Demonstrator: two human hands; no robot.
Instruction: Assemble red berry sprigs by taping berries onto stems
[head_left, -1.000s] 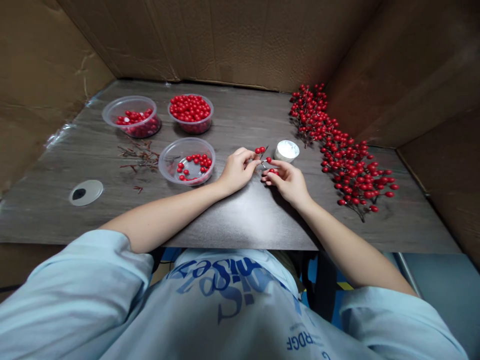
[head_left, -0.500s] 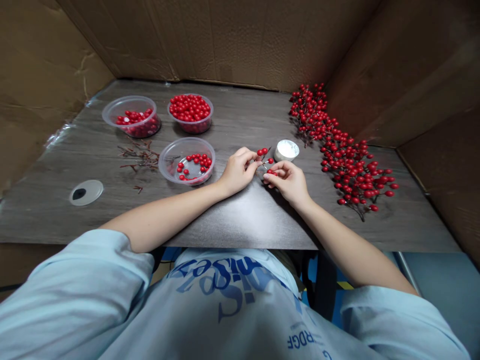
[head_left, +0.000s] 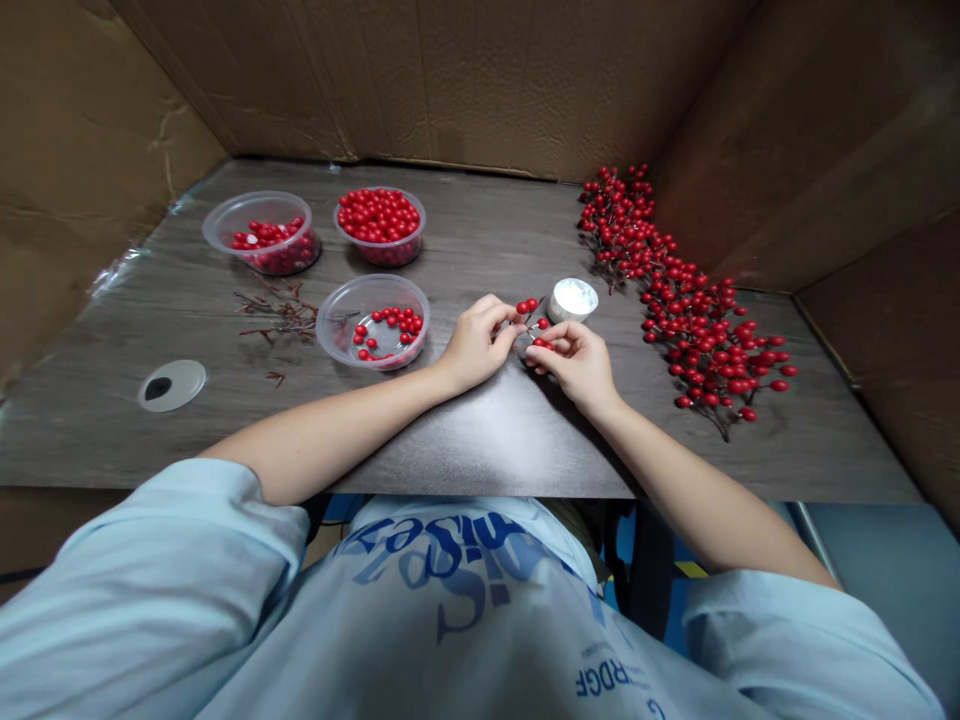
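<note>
Cardboard-walled booth, dark wood-grain table (head_left: 112, 420), long red berry branches (head_left: 694, 310) piled on the right, three clear plastic bowls (head_left: 379, 190) of loose red berries on the left, bare stems (head_left: 281, 312) beside them, white-filled tub (head_left: 572, 299) just beyond the hands. Small berry sprig (head_left: 531, 318) sits between both hands, above the table near the tub. Left hand (head_left: 474, 345) and right hand (head_left: 574, 365) both curled, left fingertips (head_left: 504, 320) and right fingers (head_left: 541, 352) apparently pinching the sprig, exact grip too small to tell. Step looks like working the sprig by hand; next move calls for a steady pinch.
</note>
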